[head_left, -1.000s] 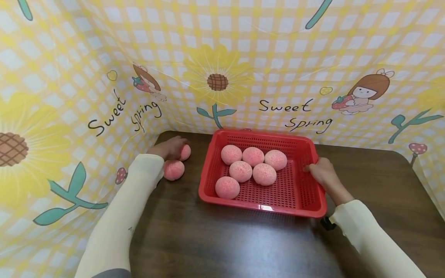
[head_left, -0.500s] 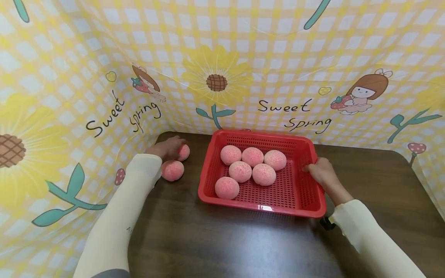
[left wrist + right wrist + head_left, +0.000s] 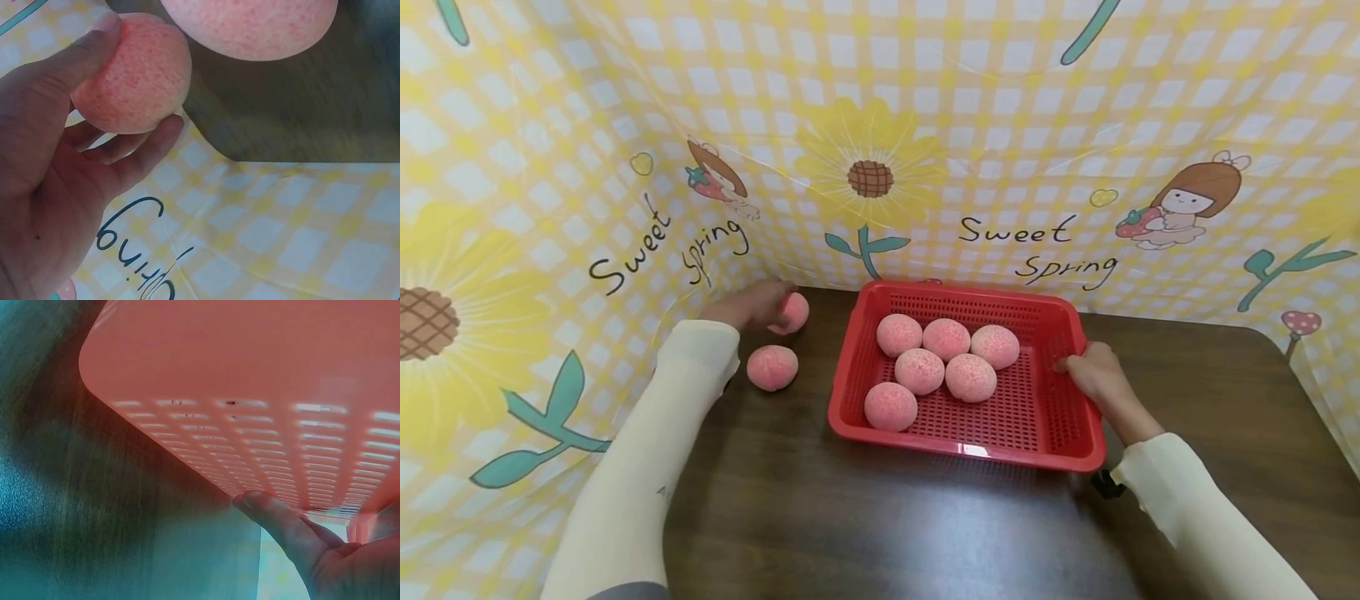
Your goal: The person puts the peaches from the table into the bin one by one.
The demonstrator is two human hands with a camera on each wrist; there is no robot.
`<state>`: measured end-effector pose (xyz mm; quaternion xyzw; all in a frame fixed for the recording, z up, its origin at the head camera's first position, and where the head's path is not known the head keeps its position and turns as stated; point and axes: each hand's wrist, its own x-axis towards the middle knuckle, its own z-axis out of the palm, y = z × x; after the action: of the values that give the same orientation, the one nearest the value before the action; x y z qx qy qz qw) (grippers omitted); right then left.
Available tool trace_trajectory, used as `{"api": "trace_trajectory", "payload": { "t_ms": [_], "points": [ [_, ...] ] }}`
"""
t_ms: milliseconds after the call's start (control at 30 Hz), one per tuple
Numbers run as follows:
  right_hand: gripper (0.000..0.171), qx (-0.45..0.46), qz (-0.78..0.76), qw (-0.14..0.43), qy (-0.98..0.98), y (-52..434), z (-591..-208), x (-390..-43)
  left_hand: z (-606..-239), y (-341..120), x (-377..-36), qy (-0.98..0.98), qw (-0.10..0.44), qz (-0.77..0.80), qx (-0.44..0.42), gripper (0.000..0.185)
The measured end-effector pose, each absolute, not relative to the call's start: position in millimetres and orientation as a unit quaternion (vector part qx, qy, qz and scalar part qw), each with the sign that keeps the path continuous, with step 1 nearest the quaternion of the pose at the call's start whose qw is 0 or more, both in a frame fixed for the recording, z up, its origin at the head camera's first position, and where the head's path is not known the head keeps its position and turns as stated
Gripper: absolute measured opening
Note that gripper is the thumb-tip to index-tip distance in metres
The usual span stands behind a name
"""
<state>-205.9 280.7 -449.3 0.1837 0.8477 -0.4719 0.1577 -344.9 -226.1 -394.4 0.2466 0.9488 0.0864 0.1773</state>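
Observation:
My left hand [image 3: 751, 305] grips a pink peach [image 3: 140, 78] at the table's back left corner, thumb on one side and fingers on the other. A second peach [image 3: 772, 367] lies on the table just in front of that hand. In the middle stands a red plastic basket [image 3: 955, 450] with slotted walls. Several pink speckled peaches [image 3: 919, 371] rest inside, mostly toward its left and back. My right hand [image 3: 1097, 375] holds the basket's right wall, thumb over the inner side. The right wrist view shows the wall's slots [image 3: 259, 432] close up, with the fingers partly hidden.
A dark wooden table [image 3: 880, 533] carries everything. Behind and to the left hangs a yellow checked cloth [image 3: 970, 125] with sunflowers and lettering, close to the table's back edge. The basket's right part has bare floor [image 3: 1018, 408].
My left hand has shifted a little back and left, its peach moving back with it and away from the second peach. The right hand and basket have stayed in place.

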Motion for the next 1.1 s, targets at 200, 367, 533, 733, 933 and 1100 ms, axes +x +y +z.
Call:
{"api": "trace_trajectory", "payload": {
  "t_ms": [200, 367, 533, 733, 933, 1100],
  "points": [
    [0.050, 0.183, -0.469, 0.153, 0.850, 280, -449, -206, -390, -224, -347, 0.939, 0.171, 0.134, 0.267, 0.032],
    [0.049, 0.185, -0.469, 0.154, 0.850, 280, -451, -206, -388, -218, -348, 0.934, 0.167, 0.168, 0.267, 0.016],
    [0.049, 0.182, -0.466, 0.155, 0.852, 281, -451, -205, -383, -216, -347, 0.932, 0.166, 0.179, 0.267, 0.015],
    [0.050, 0.179, -0.464, 0.150, 0.854, 282, -448, -205, -375, -210, -346, 0.927, 0.153, 0.195, 0.280, 0.014],
    [0.047, 0.182, -0.461, 0.153, 0.855, 282, -449, -206, -370, -203, -348, 0.916, 0.130, 0.220, 0.308, 0.017],
    [0.048, 0.182, -0.463, 0.157, 0.853, 281, -451, -206, -365, -197, -346, 0.924, 0.120, 0.211, 0.296, 0.037]
  ]
}}
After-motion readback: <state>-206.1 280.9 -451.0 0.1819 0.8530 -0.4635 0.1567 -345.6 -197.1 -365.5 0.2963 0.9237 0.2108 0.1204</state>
